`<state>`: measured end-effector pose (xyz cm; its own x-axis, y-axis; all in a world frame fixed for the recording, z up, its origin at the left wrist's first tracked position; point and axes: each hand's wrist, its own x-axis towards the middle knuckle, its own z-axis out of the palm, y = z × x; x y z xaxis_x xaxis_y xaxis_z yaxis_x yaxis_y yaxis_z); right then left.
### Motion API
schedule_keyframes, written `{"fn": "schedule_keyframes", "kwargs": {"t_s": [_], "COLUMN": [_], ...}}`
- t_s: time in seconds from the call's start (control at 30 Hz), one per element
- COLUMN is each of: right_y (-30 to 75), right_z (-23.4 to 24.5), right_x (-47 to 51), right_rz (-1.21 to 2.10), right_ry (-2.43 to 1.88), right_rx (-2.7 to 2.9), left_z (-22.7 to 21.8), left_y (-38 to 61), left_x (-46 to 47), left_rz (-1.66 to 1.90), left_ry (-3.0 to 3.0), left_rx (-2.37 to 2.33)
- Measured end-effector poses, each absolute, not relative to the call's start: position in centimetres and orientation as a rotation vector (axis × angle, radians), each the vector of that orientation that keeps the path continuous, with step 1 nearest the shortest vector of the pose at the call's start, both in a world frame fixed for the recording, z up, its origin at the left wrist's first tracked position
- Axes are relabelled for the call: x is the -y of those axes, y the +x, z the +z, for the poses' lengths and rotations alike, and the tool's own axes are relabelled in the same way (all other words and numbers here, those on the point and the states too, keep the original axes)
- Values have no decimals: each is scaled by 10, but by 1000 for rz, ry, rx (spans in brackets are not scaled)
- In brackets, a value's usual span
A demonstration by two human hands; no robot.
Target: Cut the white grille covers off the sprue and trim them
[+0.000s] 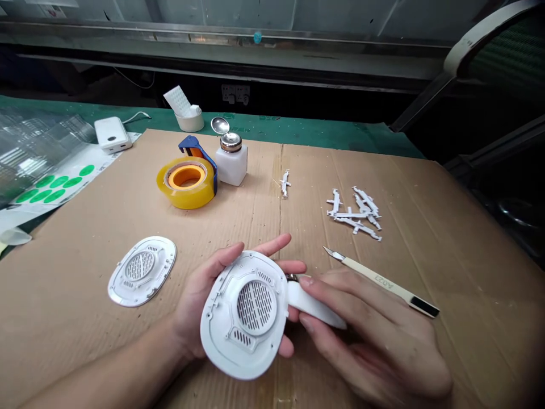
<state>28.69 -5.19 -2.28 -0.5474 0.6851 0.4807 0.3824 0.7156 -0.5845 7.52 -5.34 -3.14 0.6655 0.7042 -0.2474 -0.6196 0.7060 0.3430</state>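
My left hand [200,295] cradles a white oval plastic cover [244,315] with a round slotted grille, its fingers curled behind it. My right hand [374,332] grips a white-handled tool [315,307] whose metal tip touches the cover's right edge. A second matching white cover [142,271] lies flat on the cardboard to the left. A craft knife [383,281] with a cream handle lies just beyond my right hand.
A cardboard sheet [447,238] covers the green bench. On it stand a yellow tape roll in a blue dispenser [189,180], a white pump bottle [231,156], several white plastic offcuts [355,213]. A power bank [112,134], green stickers [55,187] and a small cup [189,119] lie at the back left.
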Motion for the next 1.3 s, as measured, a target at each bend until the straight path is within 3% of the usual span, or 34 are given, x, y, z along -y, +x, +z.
{"fn": "schedule_keyframes", "kwargs": {"t_s": [0.5, 1.3], "right_y": [286, 286], "right_z": [-20, -27], "right_x": [51, 55], "right_rz": [288, 328], "right_ry": [-652, -635], "right_rx": [2292, 2241], "left_z": [-39, -38], "left_y": [71, 70], "left_x": [52, 53], "left_rz": [737, 736], "left_ry": [145, 118], "left_rx": [-294, -346]}}
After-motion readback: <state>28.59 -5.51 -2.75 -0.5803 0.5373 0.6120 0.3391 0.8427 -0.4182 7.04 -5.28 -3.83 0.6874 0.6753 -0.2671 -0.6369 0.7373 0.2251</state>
